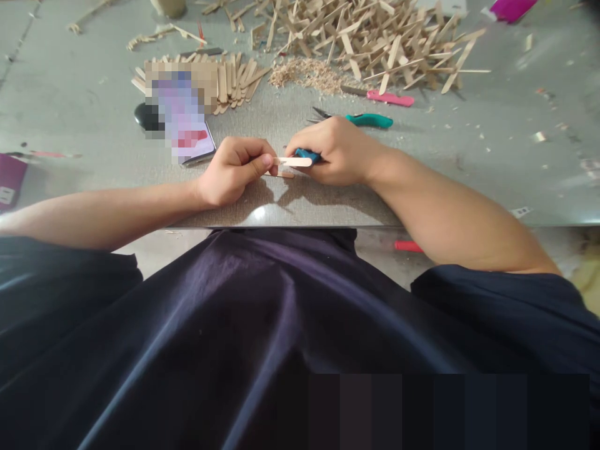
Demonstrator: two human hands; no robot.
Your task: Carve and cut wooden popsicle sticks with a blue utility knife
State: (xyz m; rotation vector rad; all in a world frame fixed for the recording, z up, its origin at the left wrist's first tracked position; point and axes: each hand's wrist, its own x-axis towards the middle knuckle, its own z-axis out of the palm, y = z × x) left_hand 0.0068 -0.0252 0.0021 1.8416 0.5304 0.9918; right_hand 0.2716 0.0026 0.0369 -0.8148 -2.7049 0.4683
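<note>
Near the table's front edge, my left hand [237, 169] pinches a wooden craft stick [300, 162] between thumb and forefinger. The stick points right, and its rounded end lies in front of my right hand [328, 153]. Those right fingers are wrapped round a blue-handled tool [307, 154]; most of it is hidden in the fist, so its kind cannot be made out. Below the hands, a second craft stick [285, 175] shows partly past the left fingers. Just beyond the right hand lie teal-handled pliers [370, 120].
A large heap of craft sticks [375, 44] lies at the back, with wood shavings [304, 74] before it. Nearby are a pink-handled knife [391, 98], a phone [197, 140] leaning over more sticks [229, 81], and a black rounded object [147, 117].
</note>
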